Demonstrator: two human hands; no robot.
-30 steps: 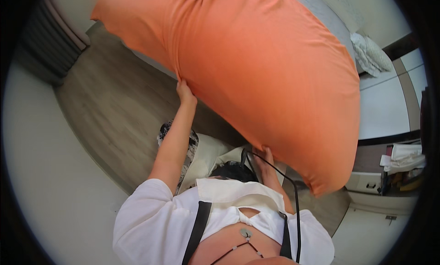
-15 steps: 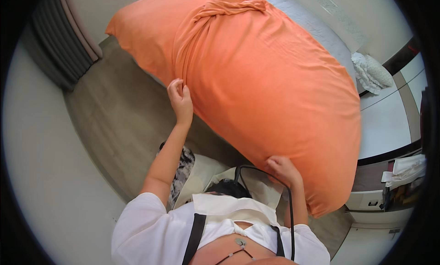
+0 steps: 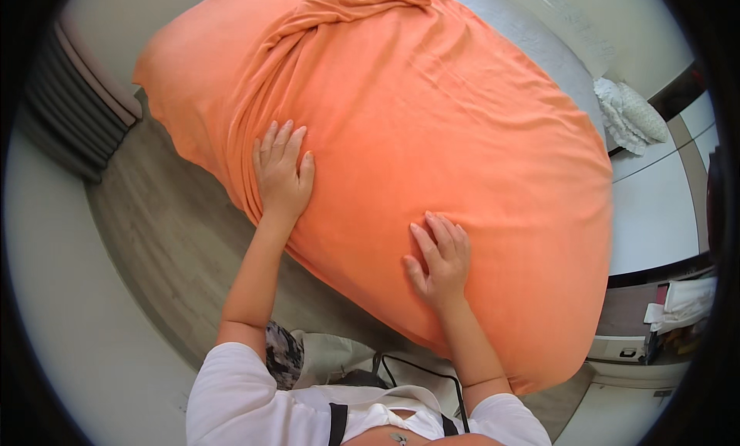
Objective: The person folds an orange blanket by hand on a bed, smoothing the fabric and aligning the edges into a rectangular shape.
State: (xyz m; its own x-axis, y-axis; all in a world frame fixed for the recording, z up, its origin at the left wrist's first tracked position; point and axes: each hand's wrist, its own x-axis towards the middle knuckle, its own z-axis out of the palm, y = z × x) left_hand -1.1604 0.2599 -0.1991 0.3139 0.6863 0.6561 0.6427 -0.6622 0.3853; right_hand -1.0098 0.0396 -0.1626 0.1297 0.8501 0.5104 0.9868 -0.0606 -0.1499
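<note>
Toward four o'clock, the right hand [image 3: 445,272] rests on the orange sheet [image 3: 509,168], fingers loosely spread, its grip holding nothing; toward ten, the left hand [image 3: 284,185] lies likewise, beside gathered folds [image 3: 266,84]. The sheet spreads across the centre. Smoothing seems in hand; the next move likely calls for flattening those folds toward eleven. Grey bed [image 3: 532,33] shows at one, a white pillow [image 3: 646,121] at two.
</note>
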